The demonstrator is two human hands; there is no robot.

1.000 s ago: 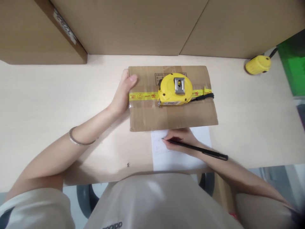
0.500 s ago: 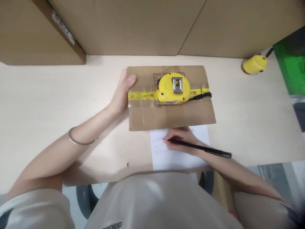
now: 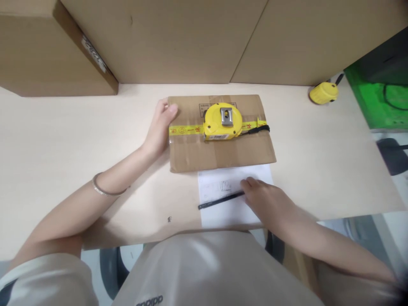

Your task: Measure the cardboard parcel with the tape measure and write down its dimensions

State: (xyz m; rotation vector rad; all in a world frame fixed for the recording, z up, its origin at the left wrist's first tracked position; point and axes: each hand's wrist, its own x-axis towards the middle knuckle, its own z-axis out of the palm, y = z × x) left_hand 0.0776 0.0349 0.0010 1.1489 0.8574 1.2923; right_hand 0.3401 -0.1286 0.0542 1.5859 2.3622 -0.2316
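My left hand (image 3: 158,127) grips the left edge of a small cardboard box (image 3: 188,155), its thumb on top. On the box sits a yellow tape measure (image 3: 216,121) with a metal clip and a black strap. Yellow tape printed in red runs across the box under it. My right hand (image 3: 266,197) is over a white sheet of paper (image 3: 216,216) in front of the box. Its curled fingers are closed at one end of a black pen (image 3: 219,201), which points left, low over or on the paper. Small drawn marks show on the sheet.
Large cardboard boxes (image 3: 178,42) stand along the back of the table (image 3: 63,140), with another box (image 3: 28,55) at the left. A second yellow tape measure (image 3: 323,92) lies at the back right. Beyond the right edge is a green surface (image 3: 366,106).
The pen has swung from a writing grip, its back end toward my right forearm, to pointing left across the paper. My right hand has shifted right and turned palm down. My left hand stays on the box.
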